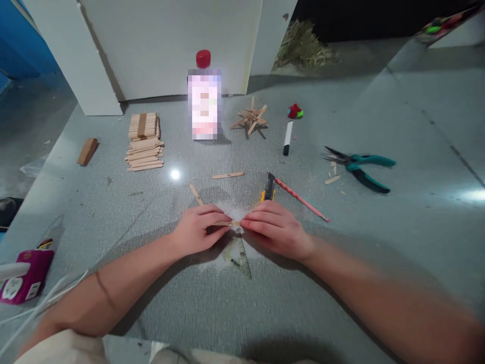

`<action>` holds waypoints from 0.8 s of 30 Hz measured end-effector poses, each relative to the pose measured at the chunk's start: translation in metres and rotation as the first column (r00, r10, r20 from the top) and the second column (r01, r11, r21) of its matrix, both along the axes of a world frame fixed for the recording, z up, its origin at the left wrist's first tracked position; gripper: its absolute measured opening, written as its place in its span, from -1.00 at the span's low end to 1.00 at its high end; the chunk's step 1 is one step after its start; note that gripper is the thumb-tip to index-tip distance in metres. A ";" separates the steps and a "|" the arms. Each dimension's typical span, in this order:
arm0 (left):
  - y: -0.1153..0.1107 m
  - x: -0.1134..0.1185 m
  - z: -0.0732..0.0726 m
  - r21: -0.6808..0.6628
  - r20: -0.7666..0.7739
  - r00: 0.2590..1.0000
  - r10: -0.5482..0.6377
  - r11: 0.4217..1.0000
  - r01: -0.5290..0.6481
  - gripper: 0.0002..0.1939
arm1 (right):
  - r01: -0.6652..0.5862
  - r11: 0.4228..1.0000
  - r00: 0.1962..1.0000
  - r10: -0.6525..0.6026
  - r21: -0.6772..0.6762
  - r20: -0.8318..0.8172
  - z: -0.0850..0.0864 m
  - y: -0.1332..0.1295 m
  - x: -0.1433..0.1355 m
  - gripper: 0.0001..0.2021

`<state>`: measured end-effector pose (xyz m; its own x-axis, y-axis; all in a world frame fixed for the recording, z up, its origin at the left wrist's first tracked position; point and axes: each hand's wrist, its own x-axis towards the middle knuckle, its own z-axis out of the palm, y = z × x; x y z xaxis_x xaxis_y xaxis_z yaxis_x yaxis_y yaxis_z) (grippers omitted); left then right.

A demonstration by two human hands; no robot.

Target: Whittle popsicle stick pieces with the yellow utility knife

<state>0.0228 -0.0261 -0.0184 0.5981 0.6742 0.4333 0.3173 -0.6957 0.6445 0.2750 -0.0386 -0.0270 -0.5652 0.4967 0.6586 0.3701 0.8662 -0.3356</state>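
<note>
Wood, thin and flat, sits clamped by left hand and right hand, near translucent triangular ruler.

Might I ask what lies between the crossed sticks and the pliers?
In the head view, a slim white, black-ended thing lies between the crossed sticks and the pliers.
</note>
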 end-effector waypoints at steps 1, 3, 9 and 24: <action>0.000 0.000 0.000 0.006 -0.004 1.000 -0.001 1.000 0.001 -0.86 | -0.003 1.000 1.000 0.003 -0.001 0.001 0.000 0.000 0.000 -0.77; 0.001 0.000 0.000 0.022 -0.013 1.000 -0.007 1.000 0.008 -0.85 | -0.005 1.000 1.000 0.005 -0.003 0.002 0.001 0.000 -0.001 -0.76; -0.001 0.000 0.000 0.120 -0.062 0.998 0.004 0.993 0.004 -0.87 | -0.018 1.000 1.000 0.018 0.004 0.002 0.001 -0.001 -0.001 -0.78; -0.006 0.004 0.000 0.306 -0.144 0.987 0.067 0.952 -0.020 -0.83 | -0.036 0.997 0.999 0.033 0.074 0.043 0.003 -0.012 -0.008 -0.84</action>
